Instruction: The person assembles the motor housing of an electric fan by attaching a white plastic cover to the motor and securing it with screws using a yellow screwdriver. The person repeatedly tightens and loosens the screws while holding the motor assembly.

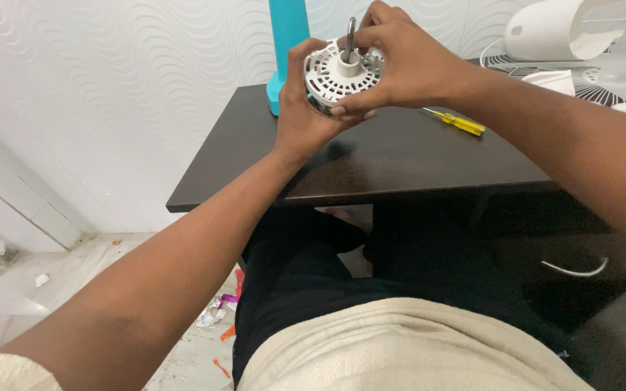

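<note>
A round white fan motor housing (pixel 331 78) with slotted vents and a metal shaft (pixel 348 40) sticking up is held above the dark table (pixel 400 156). My left hand (pixel 300 116) cups it from below and the left side. My right hand (pixel 400 61) grips its top and right edge, fingertips near the shaft. Both hands are shut on the housing.
A yellow-handled screwdriver (pixel 458 122) lies on the table to the right. A teal upright object (pixel 286 43) stands at the table's back against the patterned wall. White fan parts and a wire grille (pixel 581 51) sit at the far right. Paper scraps (pixel 215 315) litter the floor.
</note>
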